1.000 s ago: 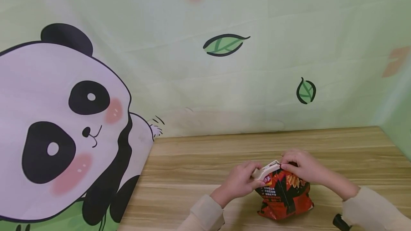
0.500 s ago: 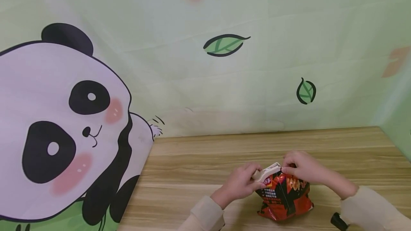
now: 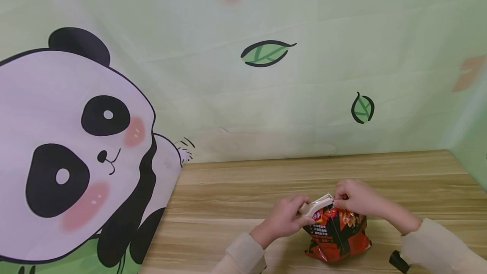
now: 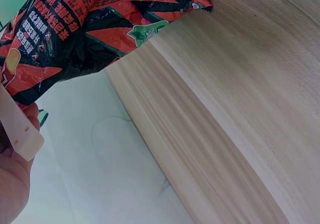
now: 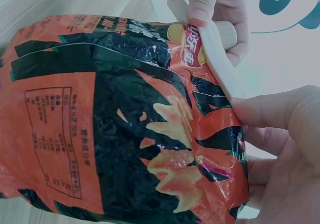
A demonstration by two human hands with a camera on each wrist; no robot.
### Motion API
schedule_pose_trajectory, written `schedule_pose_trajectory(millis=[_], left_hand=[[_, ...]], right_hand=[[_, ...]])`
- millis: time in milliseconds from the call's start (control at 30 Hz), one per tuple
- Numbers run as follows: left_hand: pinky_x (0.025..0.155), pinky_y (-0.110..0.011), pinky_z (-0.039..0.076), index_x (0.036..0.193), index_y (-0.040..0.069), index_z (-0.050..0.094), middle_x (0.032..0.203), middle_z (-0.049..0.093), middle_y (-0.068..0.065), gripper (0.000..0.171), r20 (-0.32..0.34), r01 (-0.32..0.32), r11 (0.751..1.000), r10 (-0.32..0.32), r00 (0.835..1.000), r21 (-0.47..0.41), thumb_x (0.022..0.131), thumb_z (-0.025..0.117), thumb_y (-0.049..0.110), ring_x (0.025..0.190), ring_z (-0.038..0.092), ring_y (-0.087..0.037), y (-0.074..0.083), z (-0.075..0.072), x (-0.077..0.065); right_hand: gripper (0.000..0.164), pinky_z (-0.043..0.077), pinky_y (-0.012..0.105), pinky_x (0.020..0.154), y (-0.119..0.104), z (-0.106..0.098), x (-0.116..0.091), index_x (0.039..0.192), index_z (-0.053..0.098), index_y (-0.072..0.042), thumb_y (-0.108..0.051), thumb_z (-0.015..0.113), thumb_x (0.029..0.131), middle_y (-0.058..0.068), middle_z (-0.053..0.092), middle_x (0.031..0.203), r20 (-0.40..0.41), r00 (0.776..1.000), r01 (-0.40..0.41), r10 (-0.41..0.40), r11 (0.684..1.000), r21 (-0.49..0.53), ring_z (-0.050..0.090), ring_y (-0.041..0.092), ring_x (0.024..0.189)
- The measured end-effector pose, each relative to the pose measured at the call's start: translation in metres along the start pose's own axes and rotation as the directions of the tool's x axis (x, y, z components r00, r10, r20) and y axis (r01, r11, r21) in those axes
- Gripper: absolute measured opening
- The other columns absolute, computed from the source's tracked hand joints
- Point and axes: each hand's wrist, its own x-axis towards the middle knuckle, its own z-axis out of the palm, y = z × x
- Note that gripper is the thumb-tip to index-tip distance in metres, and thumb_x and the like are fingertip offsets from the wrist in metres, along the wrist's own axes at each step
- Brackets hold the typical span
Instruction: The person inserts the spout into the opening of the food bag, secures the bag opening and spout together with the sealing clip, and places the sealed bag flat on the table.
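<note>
A red and black chip bag [image 3: 338, 236] stands on the wooden table, also large in the right wrist view as a puffed bag [image 5: 125, 124]. Along its top edge lies a long white bag clip [image 3: 321, 205], whose end also shows in the left wrist view [image 4: 20, 129]. My left hand [image 3: 285, 217] grips the clip at its left end, thumb on the near side. At the other end of the clip, my right hand [image 3: 357, 198] pinches the top edge of the bag between thumb and fingers. Whether the clip's bars meet fully is too small to tell.
The wooden table [image 3: 228, 193] ends at a pale green cloth backdrop [image 3: 266, 109] with a printed panda on the left. Beside the right sleeve a black cylindrical object [image 3: 398, 261] shows near the bottom edge.
My right hand has shifted slightly downward at the bag's edge, its sleeve a little to the left. The clip's far end has dipped slightly. The left hand keeps its grip.
</note>
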Motion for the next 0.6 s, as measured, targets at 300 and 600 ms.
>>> schedule_pose_trajectory(millis=[300, 600], left_hand=[[0.056, -0.010, 0.035, 0.104, 0.017, 0.052, 0.087, 0.055, 0.006, 0.035, -0.002, -0.004, 1.000, 0.004, 1.000, -0.021, 0.078, 0.063, 0.039, 0.068, 0.044, 0.000, -0.0016, 0.0000, -0.0013], [0.056, -0.010, 0.036, 0.105, 0.017, 0.052, 0.088, 0.056, 0.006, 0.035, 0.000, 0.002, 1.000, -0.002, 1.000, -0.024, 0.079, 0.063, 0.038, 0.068, 0.045, 0.000, -0.0019, 0.0006, -0.0016]], right_hand=[[0.016, 0.032, 0.061, 0.088, 0.0042, -0.0025, 0.0007, 0.069, 0.065, -0.016, -0.014, 0.057, 0.083, 0.020, 0.060, 0.106, 0.055, 0.997, 0.053, -0.056, 0.997, 0.064, 0.042, 0.048, 0.112], [0.015, 0.030, 0.062, 0.088, 0.0048, -0.0003, -0.0018, 0.074, 0.066, -0.014, -0.018, 0.056, 0.084, 0.018, 0.060, 0.106, 0.021, 0.998, 0.062, -0.064, 0.996, 0.059, 0.038, 0.048, 0.115]])
